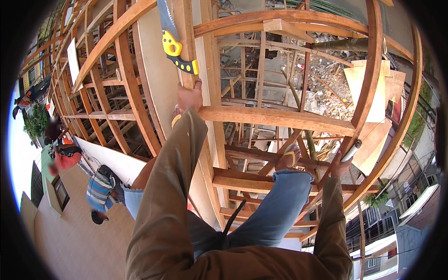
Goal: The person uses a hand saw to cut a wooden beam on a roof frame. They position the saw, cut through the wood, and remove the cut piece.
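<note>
My left hand grips an upright-running wooden beam at the top centre. Just above it, a hand saw with a yellow and black handle lies on that beam. My right hand is closed around a silver cylindrical tool, its far end unclear, against a timber at the right. A cross beam runs between my two hands. My sandalled foot rests on the framing below it, and my jeans and sleeves fill the lower middle.
Open timber framing surrounds me, with rubble far below. Plywood sheets lie at right. At left are co-workers in red and striped blue shirts, and a white board. Houses stand beyond the right edge.
</note>
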Tool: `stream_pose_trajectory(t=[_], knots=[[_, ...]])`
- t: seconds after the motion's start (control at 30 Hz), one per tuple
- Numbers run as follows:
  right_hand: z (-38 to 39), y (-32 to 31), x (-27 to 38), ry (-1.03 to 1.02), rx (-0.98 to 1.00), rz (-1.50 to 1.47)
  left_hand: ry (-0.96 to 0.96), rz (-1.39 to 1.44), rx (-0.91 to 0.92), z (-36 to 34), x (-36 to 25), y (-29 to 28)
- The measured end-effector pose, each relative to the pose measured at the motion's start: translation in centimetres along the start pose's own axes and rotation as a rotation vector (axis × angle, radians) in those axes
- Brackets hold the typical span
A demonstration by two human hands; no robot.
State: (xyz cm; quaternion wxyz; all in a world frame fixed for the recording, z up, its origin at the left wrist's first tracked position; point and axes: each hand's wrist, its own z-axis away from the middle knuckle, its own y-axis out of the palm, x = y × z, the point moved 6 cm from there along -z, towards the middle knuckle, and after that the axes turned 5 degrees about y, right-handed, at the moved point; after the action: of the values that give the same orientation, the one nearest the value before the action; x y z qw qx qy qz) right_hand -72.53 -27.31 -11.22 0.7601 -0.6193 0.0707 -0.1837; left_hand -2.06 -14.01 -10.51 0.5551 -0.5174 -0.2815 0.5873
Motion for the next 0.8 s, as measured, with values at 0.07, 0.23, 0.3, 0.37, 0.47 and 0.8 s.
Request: stream_pose_trajectory(t=[0.07,0.23,0.3,0.37,0.47,0.8], knots=[[0.3,0.0,0.7,-0.056,-0.041,-0.075,-0.006,-0.057,0.01,-0.5,0.1,-0.3],[0.2,-0.3,0.7,0.032,0.148,-0.219,-0.039,-0.103,0.049,-0.1,-0.3,-0.4],[-0.1,0.1,-0.9,-0.081,0.099,-0.162,0.015,-0.143,-0.051,-0.6,0.7,-0.6],[0.1,-0.4,-0.3,-0.114,0.12,-0.22,-0.032,-0.076,0.013,0.0,-0.4,-2.1],[0.0,0.1,-1.5,-0.108,0.147,-0.378,0.009,-0.118,0.031,-0.2,-1.6,-3.3],[8.4,-5.0,13.1,-0.191,0.006,-0.537,-0.081,0.099,0.418,-0.8,0.1,-4.1]])
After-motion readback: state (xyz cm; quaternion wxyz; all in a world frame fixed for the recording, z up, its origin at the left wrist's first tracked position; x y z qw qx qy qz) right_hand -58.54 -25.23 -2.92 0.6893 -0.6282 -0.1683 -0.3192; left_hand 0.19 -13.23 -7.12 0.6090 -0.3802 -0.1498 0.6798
